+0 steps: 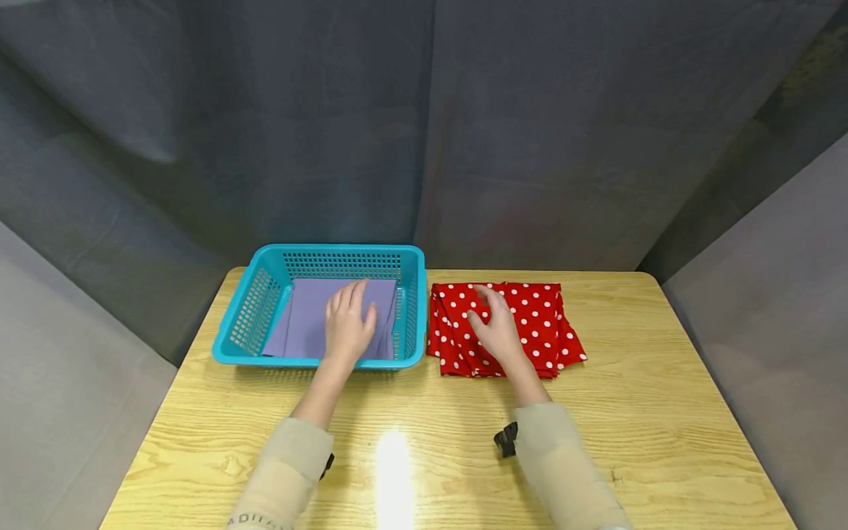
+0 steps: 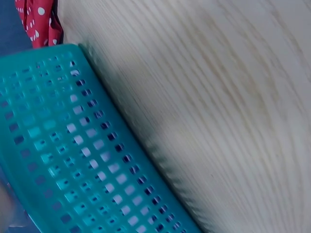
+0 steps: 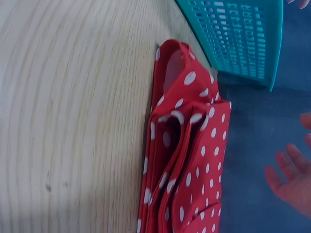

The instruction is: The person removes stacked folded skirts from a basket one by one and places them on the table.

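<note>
A folded red cloth with white polka dots (image 1: 536,316) lies on the table to the right of a turquoise plastic basket (image 1: 419,316). My right hand (image 1: 498,331) hovers over the cloth, thumb and fingers spread apart and holding nothing. From the right wrist view, the cloth's stacked folds (image 3: 194,160) show side-on, with the hand (image 3: 294,179) apart from them. Inside the basket lies a folded purple cloth (image 1: 308,316). Over it is my left hand (image 1: 346,327), its fingers extended and nothing in its grasp. The left wrist view shows mostly the basket's perforated wall (image 2: 97,145).
The wooden table (image 1: 662,412) extends in front of and to the right of the red cloth. Dark grey curtains (image 1: 530,147) hang right behind the table's back edge, and lighter grey fabric (image 1: 795,331) stands along its sides.
</note>
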`<action>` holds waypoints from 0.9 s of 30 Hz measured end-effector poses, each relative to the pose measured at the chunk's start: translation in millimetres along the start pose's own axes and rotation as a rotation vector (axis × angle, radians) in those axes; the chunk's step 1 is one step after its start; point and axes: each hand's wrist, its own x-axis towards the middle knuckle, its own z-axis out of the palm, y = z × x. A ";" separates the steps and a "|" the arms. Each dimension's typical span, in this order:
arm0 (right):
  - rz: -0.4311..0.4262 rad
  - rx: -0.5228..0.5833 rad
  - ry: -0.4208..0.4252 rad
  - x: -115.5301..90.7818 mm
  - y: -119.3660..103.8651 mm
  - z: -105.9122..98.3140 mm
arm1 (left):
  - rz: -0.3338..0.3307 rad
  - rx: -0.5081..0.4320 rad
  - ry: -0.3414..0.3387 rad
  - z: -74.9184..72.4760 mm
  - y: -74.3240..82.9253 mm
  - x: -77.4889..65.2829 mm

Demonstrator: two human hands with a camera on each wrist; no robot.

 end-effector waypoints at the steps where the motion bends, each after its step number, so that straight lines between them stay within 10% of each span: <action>1: -0.002 0.002 -0.002 0.2 -1.6 1.6 | -0.004 -0.001 0.003 -1.2 -2.1 -0.3; 27: -0.091 -0.025 -0.087 14.6 -41.6 36.8 | -0.176 -0.005 0.040 -25.8 -53.8 -6.9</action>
